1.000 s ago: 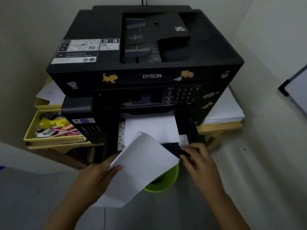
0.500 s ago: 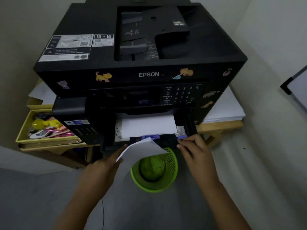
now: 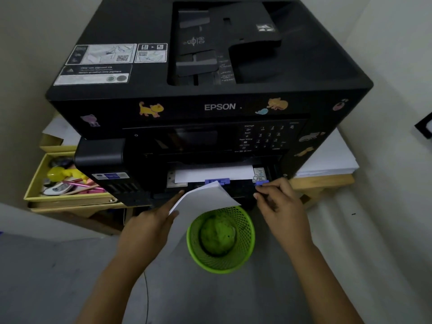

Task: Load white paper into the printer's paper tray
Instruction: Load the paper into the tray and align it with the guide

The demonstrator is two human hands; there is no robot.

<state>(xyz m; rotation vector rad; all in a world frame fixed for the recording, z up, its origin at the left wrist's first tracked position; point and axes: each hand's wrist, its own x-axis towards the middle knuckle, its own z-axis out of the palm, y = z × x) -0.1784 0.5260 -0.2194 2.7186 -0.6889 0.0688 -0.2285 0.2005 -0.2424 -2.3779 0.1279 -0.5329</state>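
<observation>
A black Epson printer [image 3: 210, 94] stands on a wooden table. Its paper tray [image 3: 177, 183] sits low at the front, only slightly drawn out, with white paper [image 3: 215, 173] lying in it behind a blue guide [image 3: 217, 181]. My left hand [image 3: 149, 225] holds a loose white sheet [image 3: 205, 197] by its left edge, just in front of the tray. My right hand [image 3: 280, 206] pinches the blue side tab [image 3: 262, 182] at the tray's right corner.
A green mesh bin [image 3: 221, 239] stands on the floor right below the tray, between my arms. A stack of white paper [image 3: 327, 160] lies on the table [image 3: 322, 183] to the printer's right. A yellow box [image 3: 37, 181] of stationery sits to the left.
The tray has slid back into the printer, so less of its paper shows. The sheet in my left hand has dropped lower and turned edge-on, uncovering the green bin.
</observation>
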